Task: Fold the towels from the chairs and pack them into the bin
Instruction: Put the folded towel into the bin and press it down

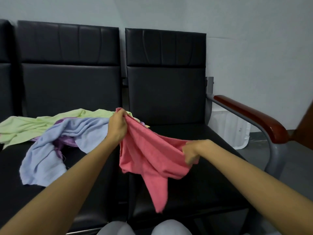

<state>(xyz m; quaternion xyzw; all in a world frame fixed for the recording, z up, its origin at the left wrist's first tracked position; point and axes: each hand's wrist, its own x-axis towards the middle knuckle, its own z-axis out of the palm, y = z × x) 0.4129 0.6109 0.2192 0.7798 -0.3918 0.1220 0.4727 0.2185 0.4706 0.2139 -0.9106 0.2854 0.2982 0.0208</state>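
Now both hands, left hand [116, 126] and right hand [192, 152], are gripping the pink towel [149, 156], each grip pinching an edge above the chair seat [194, 133].

Right grip [191, 153] is motion-blurred and its fingertips sink into the pink towel [152, 155], so the finger layout is unreadable. Left grip [116, 126] shows its back only; fingertips are hidden in the bunched pink corner. Purple towel [66, 142] is mostly buried under the blue towel [50, 150] and green towel [25, 128], only patches show. Green towel is clipped by the left edge. Yellowish scrap [147, 126] behind the pink towel is possibly another towel, too little visible. White bin [237, 131] is partly blocked by the armrest [250, 116] and right chair [166, 92]; its inside is unseen. Third chair [4, 73] is clipped at the left edge. Brown object [305, 122] is cut off at the right edge, unidentifiable. Knees [116, 228] are clipped at the bottom.
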